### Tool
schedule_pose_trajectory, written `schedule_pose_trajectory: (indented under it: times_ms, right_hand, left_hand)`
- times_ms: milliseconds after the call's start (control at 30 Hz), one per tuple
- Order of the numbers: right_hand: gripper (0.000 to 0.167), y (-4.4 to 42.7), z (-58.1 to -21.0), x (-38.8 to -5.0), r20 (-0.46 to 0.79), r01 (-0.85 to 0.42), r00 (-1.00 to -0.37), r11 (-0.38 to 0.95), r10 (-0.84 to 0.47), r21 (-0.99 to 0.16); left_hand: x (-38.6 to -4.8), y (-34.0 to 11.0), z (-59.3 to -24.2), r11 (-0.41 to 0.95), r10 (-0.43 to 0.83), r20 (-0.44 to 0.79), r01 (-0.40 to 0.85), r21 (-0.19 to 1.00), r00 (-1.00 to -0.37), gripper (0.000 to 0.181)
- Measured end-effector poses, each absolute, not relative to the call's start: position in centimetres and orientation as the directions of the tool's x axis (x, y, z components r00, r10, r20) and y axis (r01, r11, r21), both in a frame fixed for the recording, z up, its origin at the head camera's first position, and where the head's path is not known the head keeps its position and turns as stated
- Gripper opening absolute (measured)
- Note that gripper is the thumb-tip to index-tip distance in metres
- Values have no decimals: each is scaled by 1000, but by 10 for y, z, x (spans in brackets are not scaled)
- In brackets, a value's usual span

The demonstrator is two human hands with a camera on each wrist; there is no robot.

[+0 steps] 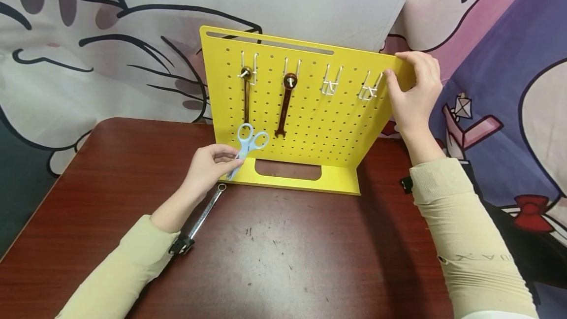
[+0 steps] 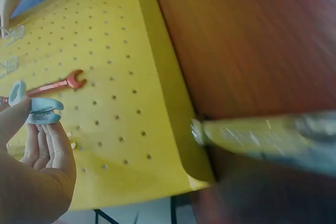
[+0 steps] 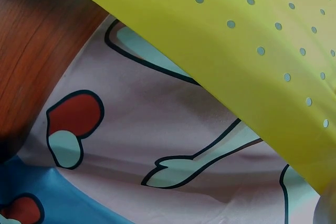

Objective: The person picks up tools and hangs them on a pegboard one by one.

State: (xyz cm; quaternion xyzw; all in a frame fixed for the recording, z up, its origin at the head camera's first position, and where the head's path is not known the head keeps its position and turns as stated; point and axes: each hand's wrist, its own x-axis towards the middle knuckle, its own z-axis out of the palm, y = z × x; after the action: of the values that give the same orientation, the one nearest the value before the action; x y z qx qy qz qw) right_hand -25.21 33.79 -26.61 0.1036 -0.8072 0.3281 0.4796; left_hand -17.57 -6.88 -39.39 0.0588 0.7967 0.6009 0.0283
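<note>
In the head view my left hand (image 1: 208,167) pinches light-blue scissors (image 1: 243,149) by the blade end, with the handle loops pointing up. They are in front of the lower left part of a yellow pegboard (image 1: 319,142). The left wrist view shows the scissors (image 2: 46,111) between thumb and fingers. My right hand (image 1: 417,87) grips the board's upper right corner, thumb on the front face. Two wrenches hang from hooks: one at the left (image 1: 246,102), another (image 1: 285,107) beside it. Two white hooks (image 1: 330,86) further right hold nothing.
A silver wrench (image 1: 207,213) lies on the reddish-brown table (image 1: 283,245), near the board's front left corner and partly behind my left wrist. The board's base (image 1: 341,181) rests on the table. A cartoon-printed wall covering (image 1: 146,63) stands behind.
</note>
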Motion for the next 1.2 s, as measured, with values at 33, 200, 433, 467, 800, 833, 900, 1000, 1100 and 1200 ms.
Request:
schedule_pose_trajectory:
  times_ms: [33, 200, 433, 467, 800, 833, 900, 1000, 1100, 1200]
  right_hand:
    - [33, 338, -266, -252, 842, -481, -520, 763, 148, -431]
    - [33, 338, -266, -251, 838, -476, -525, 765, 149, -434]
    - [33, 337, -264, -250, 841, -485, -518, 757, 155, -438]
    - [33, 337, -264, -250, 842, -487, -516, 755, 156, -439]
    - [33, 336, -263, -250, 840, -485, -517, 752, 165, -446]
    - [33, 336, -263, -250, 840, -486, -516, 751, 165, -446]
    - [33, 336, -263, -250, 841, -487, -515, 751, 165, -446]
    - [34, 336, -263, -250, 842, -488, -514, 752, 163, -444]
    - [34, 336, -264, -251, 843, -488, -514, 755, 158, -439]
    - [34, 336, -266, -252, 843, -486, -515, 757, 155, -436]
  left_hand:
    - [-177, -65, -393, 262, 126, 26, 59, 963, -992, 27]
    - [-181, -45, -386, 236, 122, 45, 73, 969, -992, 26]
    - [-185, -14, -370, 138, 140, 75, 95, 986, -987, 26]
    - [-185, -10, -367, 126, 142, 80, 98, 987, -987, 26]
    - [-192, 28, -342, -38, 155, 131, 127, 991, -979, 24]
    - [-193, 31, -340, -55, 158, 136, 129, 990, -978, 24]
    - [-194, 37, -335, -91, 163, 143, 130, 987, -976, 24]
    - [-197, 46, -329, -129, 164, 151, 130, 983, -975, 24]
    - [-200, 53, -326, -142, 160, 149, 127, 982, -976, 24]
    - [-205, 58, -325, -143, 148, 142, 121, 982, -979, 24]
